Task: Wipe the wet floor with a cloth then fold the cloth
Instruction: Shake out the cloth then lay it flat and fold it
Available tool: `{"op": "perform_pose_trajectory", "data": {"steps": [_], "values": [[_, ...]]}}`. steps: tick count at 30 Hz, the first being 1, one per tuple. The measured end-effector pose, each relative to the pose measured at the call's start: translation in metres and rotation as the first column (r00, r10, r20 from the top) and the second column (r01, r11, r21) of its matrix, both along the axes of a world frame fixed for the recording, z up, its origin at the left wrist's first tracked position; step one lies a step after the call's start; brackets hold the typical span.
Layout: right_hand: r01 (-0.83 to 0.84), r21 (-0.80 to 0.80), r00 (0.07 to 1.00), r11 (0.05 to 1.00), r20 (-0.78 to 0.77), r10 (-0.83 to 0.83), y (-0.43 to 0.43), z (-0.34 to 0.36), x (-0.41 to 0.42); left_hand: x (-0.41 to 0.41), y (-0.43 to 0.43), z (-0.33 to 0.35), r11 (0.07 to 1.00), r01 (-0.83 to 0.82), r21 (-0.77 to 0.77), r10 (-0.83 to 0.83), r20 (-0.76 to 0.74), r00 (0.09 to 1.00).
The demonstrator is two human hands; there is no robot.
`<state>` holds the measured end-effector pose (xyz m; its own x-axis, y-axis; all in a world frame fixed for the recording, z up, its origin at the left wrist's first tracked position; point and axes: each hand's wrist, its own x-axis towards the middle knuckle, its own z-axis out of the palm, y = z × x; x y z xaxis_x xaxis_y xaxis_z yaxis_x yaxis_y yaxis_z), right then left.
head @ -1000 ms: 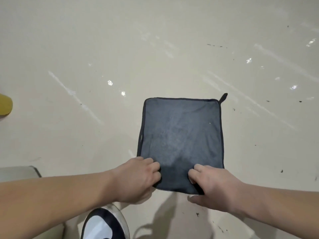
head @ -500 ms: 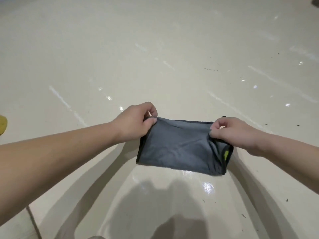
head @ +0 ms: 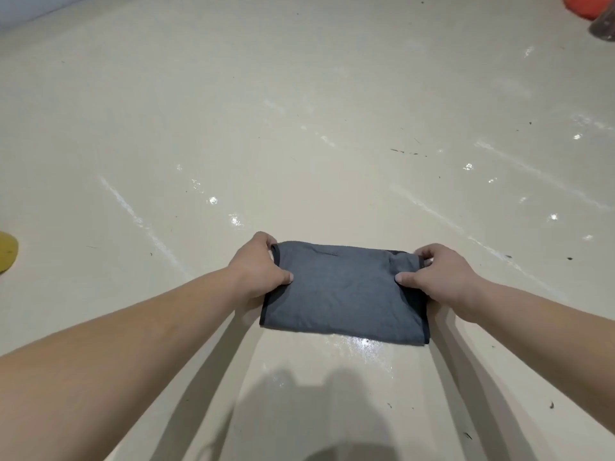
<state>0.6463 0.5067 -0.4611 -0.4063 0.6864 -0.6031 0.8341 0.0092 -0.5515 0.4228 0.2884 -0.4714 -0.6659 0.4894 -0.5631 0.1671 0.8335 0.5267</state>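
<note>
Now folded in half: cloth (head: 342,294); left hand (head: 256,265), right hand (head: 439,277) pinch ends.

Seen from one wide-angle camera worn on the head, aimed forward and down across the cream floor (head: 299,94). Set close to the floor: frames both forearms entering from the bottom corners, with left hand (head: 258,266) and right hand (head: 439,277) at the cloth (head: 342,294) just below centre. Takes in far floor up to the top edge
</note>
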Motion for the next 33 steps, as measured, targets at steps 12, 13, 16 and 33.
{"op": "perform_pose_trajectory", "data": {"steps": [12, 13, 16, 33], "values": [[0.103, -0.230, 0.991, 0.968, -0.063, -0.120, -0.025, 0.020, -0.010, 0.032, 0.005, 0.032, 0.969, -0.186, 0.160, 0.153, 0.201, 0.968], [0.111, -0.259, 0.987, 0.959, -0.081, -0.136, -0.025, 0.023, -0.010, 0.033, 0.005, 0.038, 0.961, -0.220, 0.168, 0.176, 0.244, 0.954], [0.170, -0.357, 0.956, 0.919, -0.169, -0.242, -0.028, 0.036, -0.013, 0.038, 0.008, 0.053, 0.942, -0.285, 0.179, 0.214, 0.335, 0.918], [-0.167, -0.579, 0.869, 0.798, -0.469, -0.159, -0.109, 0.127, -0.129, 0.011, -0.031, 0.124, 0.906, -0.304, 0.293, 0.188, 0.365, 0.912]]}}
